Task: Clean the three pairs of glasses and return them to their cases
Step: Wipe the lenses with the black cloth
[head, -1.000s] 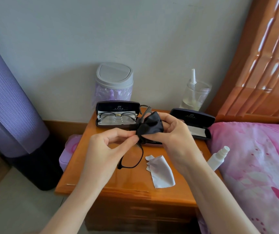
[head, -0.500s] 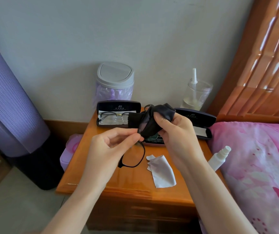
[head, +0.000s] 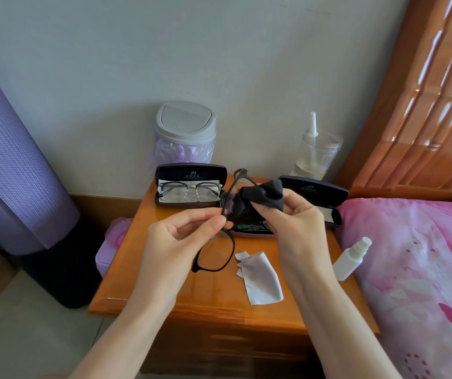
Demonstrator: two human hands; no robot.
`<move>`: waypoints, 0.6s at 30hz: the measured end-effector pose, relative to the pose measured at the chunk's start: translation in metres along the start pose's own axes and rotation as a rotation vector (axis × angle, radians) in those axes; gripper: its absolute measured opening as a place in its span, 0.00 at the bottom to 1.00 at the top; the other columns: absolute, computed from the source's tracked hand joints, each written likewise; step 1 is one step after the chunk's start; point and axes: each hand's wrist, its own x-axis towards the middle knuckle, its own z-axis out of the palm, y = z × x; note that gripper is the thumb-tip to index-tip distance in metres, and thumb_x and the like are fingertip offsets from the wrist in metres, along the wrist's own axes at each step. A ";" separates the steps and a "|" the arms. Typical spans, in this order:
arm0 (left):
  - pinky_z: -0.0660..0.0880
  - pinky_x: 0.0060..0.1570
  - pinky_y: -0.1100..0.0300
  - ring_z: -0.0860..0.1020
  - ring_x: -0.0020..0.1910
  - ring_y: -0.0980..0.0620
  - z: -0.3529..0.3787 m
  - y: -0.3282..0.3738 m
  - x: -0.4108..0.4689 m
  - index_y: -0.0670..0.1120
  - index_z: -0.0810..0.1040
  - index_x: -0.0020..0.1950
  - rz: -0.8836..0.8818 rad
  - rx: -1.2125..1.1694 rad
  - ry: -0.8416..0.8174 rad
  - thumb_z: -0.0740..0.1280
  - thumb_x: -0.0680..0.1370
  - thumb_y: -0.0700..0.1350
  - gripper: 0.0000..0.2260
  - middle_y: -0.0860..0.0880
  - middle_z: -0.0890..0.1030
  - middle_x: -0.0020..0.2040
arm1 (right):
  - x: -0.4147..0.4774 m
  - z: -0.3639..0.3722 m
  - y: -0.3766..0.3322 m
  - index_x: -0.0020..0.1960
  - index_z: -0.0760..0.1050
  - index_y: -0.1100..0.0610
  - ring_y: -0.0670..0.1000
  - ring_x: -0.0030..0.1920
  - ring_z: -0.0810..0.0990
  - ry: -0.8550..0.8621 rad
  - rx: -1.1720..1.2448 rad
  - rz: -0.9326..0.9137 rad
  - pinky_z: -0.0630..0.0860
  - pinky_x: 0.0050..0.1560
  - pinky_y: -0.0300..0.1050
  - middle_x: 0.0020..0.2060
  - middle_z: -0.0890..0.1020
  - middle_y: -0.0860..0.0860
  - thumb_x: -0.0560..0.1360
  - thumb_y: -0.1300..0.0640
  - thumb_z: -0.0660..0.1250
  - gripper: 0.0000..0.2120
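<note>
The left hand (head: 175,247) pinches the black-framed glasses (head: 216,253) near the bridge between thumb and fingertips, its grip closed on the frame. The glasses are held above the worktop (head: 164,294), their long axis standing steeply: one lens hangs down toward the person, the other points up and away toward the wall. The right hand (head: 296,228) grips a bunched black cloth (head: 263,198) wrapped round that upper lens. Behind on the left, an open case (head: 190,173) holds a second pair (head: 190,188); another open case (head: 315,188) lies at the back right, and a third case (head: 252,232) shows partly under the hands. A grey cloth (head: 261,280) lies near the front.
</note>
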 end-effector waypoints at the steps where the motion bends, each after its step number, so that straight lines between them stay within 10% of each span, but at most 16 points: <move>1: 0.74 0.39 0.76 0.82 0.44 0.63 0.000 -0.001 0.000 0.52 0.83 0.44 -0.001 0.000 0.018 0.72 0.70 0.43 0.06 0.56 0.86 0.39 | -0.001 0.001 0.001 0.46 0.81 0.56 0.43 0.41 0.83 -0.014 0.010 0.005 0.76 0.46 0.34 0.35 0.85 0.47 0.70 0.65 0.72 0.07; 8: 0.74 0.40 0.76 0.82 0.45 0.63 -0.001 -0.003 0.002 0.53 0.83 0.44 -0.022 -0.028 0.074 0.72 0.70 0.42 0.07 0.58 0.85 0.40 | -0.009 0.007 0.007 0.52 0.79 0.59 0.44 0.45 0.84 -0.090 0.015 -0.023 0.78 0.43 0.33 0.43 0.85 0.51 0.68 0.73 0.71 0.16; 18: 0.73 0.42 0.76 0.82 0.47 0.62 -0.005 0.002 0.005 0.47 0.82 0.49 -0.008 -0.108 0.069 0.70 0.71 0.44 0.08 0.52 0.86 0.41 | -0.006 -0.029 0.006 0.50 0.83 0.51 0.52 0.55 0.82 -0.086 0.063 -0.003 0.74 0.60 0.51 0.46 0.86 0.51 0.69 0.60 0.68 0.11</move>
